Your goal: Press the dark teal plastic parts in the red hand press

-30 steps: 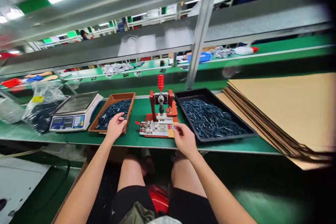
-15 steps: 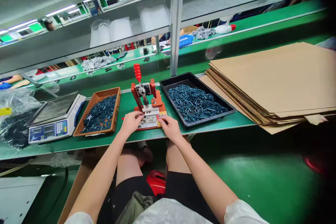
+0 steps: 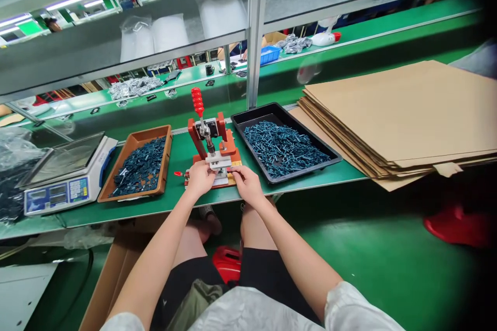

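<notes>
Left hand (image 3: 200, 178), right hand (image 3: 248, 186) at one red hand press (image 3: 209, 134); fingers (image 3: 205, 169) narrow on press's metal base, any hold hidden. Press on tabletop (image 3: 173, 191), between one brown tray (image 3: 147, 135) and one black tray (image 3: 310, 150), both heaped with dark parts (image 3: 140, 170). One scale (image 3: 58, 191) left.

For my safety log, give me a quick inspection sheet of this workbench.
Surface: green bench top, with the scale and trays standing on it.
Job's things: red hand press, lever upright, between a brown tray and a black tray, both heaped with small dark parts.
Clutter: plastic bag beside the digital scale; cardboard sheets stacked at the right.
Hands: left hand and right hand both at the press front; any grip hidden.
Cables: black cable on the floor, lower left.
Surroundings: cardboard box below the bench; blue bin on a farther bench.
</notes>
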A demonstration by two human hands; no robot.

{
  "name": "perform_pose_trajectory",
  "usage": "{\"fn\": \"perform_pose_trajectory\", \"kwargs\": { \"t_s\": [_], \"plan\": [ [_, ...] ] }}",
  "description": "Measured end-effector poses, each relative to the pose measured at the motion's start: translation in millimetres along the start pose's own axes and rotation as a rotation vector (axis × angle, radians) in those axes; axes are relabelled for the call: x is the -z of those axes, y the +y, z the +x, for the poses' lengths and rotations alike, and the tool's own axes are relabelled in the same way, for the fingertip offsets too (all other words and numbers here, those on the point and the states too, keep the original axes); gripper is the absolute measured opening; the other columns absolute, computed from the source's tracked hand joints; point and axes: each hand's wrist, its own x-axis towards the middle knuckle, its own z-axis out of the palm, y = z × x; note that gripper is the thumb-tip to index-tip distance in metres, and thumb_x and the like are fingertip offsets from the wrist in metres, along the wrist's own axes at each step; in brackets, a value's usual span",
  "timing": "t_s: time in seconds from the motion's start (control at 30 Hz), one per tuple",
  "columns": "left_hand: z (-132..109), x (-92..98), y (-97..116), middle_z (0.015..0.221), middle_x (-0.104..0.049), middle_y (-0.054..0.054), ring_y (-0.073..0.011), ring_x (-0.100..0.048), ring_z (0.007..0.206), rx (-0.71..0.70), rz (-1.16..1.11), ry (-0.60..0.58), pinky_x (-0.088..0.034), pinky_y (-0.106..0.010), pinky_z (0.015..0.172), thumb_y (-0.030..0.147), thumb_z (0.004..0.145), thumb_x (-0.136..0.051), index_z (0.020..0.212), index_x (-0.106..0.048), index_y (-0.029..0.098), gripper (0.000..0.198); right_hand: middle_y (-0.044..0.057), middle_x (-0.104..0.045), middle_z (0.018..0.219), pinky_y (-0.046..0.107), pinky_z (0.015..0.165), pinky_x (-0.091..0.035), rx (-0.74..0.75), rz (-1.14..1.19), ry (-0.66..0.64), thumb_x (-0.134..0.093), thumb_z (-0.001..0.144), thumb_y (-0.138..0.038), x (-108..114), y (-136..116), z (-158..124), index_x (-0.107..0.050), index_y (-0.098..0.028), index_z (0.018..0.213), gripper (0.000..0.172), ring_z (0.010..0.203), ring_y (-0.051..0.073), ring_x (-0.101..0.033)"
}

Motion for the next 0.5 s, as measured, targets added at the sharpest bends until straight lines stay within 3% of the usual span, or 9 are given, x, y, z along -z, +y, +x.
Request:
{"fn": "perform_pose_trajectory", "kwargs": {
  "t_s": [0.17,0.33,0.5],
  "plan": [
    [1.2,-2.1,2.9,0.111,-0.074,-0.015,-0.0336,-0.066,0.113,0.053,0.088,-0.005,-0.050,-0.044,0.099,0.029,0.090,-0.061,0.103,-0.077,0.016,0.025,0.006,-0.076,0.093,0.033,0.080,-0.060,-0.149,0.082,-0.053,-0.057,0.092,-0.033,2.4,-0.1,8.7,-0.070,-0.021,0.108,0.023,0.082,0.020,-0.074],
    [-1.4,4.3,-5.1,0.112,-0.074,-0.013,-0.0336,-0.066,0.113,-0.035,0.039,-0.103,-0.050,-0.042,0.100,0.041,0.074,-0.082,0.101,-0.077,0.016,0.037,0.007,-0.072,0.092,0.037,0.087,-0.056,-0.035,-0.149,-0.145,-0.062,0.087,-0.028,-1.8,-5.4,26.7,-0.073,-0.020,0.086,0.014,0.086,0.021,-0.068],
    [-2.8,4.1,-9.5,0.113,-0.074,-0.012,-0.0323,-0.066,0.111,-0.036,0.000,-0.081,-0.051,-0.042,0.098,0.035,0.074,-0.082,0.098,-0.079,0.018,0.030,0.006,-0.076,0.107,0.038,0.096,-0.054,-0.022,-0.101,-0.270,-0.062,0.085,-0.016,-18.8,-10.4,40.2,-0.076,-0.021,0.107,0.027,0.098,0.021,-0.070]
  ]
}}
